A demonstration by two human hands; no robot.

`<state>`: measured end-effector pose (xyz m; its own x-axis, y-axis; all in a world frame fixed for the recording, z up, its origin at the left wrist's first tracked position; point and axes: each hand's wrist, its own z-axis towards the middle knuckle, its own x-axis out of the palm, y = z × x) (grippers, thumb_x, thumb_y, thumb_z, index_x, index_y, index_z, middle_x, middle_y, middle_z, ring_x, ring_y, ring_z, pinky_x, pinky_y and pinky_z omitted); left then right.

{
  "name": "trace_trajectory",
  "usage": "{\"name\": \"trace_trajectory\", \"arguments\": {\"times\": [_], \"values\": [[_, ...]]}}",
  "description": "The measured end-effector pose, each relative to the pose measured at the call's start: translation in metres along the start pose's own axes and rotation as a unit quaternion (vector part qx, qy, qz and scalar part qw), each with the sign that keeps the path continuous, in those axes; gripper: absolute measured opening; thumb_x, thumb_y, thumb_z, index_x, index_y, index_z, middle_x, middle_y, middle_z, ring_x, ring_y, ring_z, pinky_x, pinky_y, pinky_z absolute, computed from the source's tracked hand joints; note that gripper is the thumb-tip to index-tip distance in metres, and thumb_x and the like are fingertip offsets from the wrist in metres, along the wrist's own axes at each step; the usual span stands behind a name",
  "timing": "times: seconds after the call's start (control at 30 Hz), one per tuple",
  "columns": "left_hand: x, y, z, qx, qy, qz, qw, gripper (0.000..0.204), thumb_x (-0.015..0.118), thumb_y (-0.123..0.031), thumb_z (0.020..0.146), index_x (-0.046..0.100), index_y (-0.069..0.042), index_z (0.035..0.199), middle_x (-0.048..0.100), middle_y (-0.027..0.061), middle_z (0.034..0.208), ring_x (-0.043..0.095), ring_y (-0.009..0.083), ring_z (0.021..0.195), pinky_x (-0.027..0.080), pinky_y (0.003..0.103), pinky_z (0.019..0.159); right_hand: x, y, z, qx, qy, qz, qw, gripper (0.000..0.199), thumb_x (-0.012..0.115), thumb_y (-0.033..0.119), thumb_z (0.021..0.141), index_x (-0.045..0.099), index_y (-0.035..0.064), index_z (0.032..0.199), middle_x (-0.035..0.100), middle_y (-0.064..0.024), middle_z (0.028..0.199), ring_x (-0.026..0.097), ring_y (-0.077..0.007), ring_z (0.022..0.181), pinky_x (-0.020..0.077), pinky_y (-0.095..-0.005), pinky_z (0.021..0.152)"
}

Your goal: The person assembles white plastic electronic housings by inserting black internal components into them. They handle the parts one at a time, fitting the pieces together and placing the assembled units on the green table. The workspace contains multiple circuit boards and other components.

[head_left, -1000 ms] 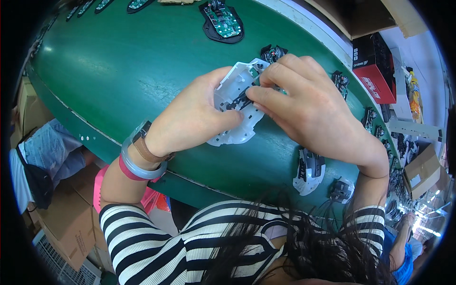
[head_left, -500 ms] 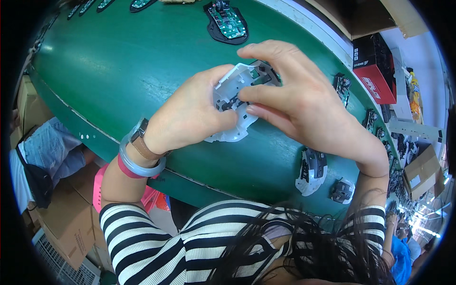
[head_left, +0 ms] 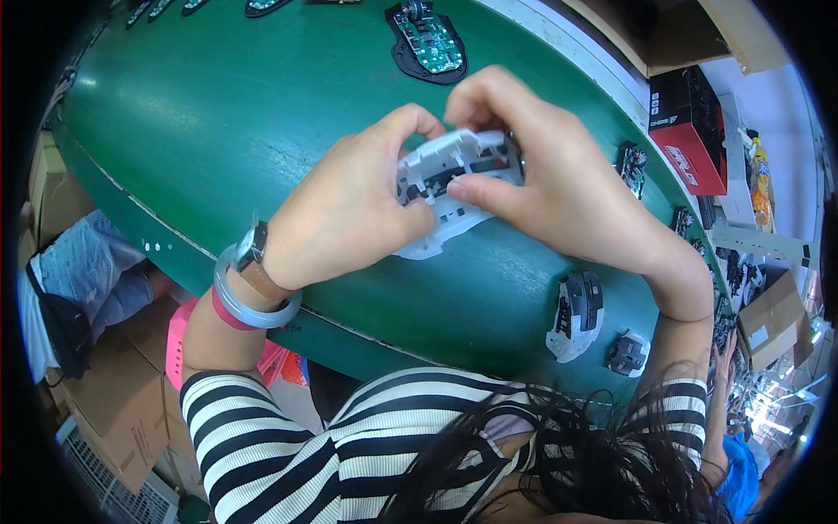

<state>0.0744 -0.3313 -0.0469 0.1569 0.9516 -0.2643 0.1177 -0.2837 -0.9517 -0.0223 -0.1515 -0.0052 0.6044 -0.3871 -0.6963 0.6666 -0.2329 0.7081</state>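
Both my hands hold a pale white computer mouse shell [head_left: 449, 221] above the green table, its hollow inner side with black parts facing me. My left hand [head_left: 345, 205] is closed round the shell's left side, thumb on the near side. On the right end, my right hand [head_left: 563, 175] is closed with its thumb pressed inside the shell and its fingers bent over the far edge, partly hidden. Beyond my hands lies a black mouse base [head_left: 432, 48] with a green circuit board. Near my right forearm rest a grey-and-white mouse shell [head_left: 576, 314] and a smaller grey-and-white piece [head_left: 628, 354].
Several circuit boards [head_left: 632, 166] line the right side of the green table [head_left: 218, 113], and more bases [head_left: 262, 7] stand at the far left. A black-and-red box [head_left: 690, 131] and an open carton [head_left: 777, 319] are at right. Another person [head_left: 78, 279] is at left.
The shell has tipped, so its inside shows at a flatter angle. My right fingers have shifted from poking inside to gripping its right end, with the thumb inside.
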Motion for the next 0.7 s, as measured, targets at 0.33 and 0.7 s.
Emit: {"name": "trace_trajectory", "arguments": {"times": [0.33, 0.7], "values": [[0.002, 0.0, -0.002, 0.01, -0.012, -0.398, 0.917, 0.047, 0.051, -0.019, 0.095, 0.042, 0.003, 0.136, 0.062, 0.0116, 0.119, 0.062, 0.0233, 0.108, 0.052, 0.041, 0.092, -0.002, 0.003, -0.016, 0.129, -0.09, 0.138, 0.978, 0.043, 0.067, 0.004, 0.087, 0.042, 0.0028, 0.121, 0.055, -0.0079, 0.104, 0.055, -0.0148, 0.096, 0.0458, -0.0281, 0.084], [0.016, 0.012, 0.006, 0.008, -0.078, -0.376, 0.923, 0.029, 0.05, -0.014, 0.096, 0.053, -0.002, 0.122, 0.062, 0.0064, 0.11, 0.063, 0.0167, 0.098, 0.053, 0.035, 0.087, 0.02, 0.007, -0.018, -0.096, -0.119, -0.324, 0.934, 0.042, 0.07, 0.007, 0.077, 0.059, 0.0111, 0.117, 0.053, -0.0152, 0.122, 0.066, -0.0232, 0.069, 0.0544, -0.0317, 0.053]]}}
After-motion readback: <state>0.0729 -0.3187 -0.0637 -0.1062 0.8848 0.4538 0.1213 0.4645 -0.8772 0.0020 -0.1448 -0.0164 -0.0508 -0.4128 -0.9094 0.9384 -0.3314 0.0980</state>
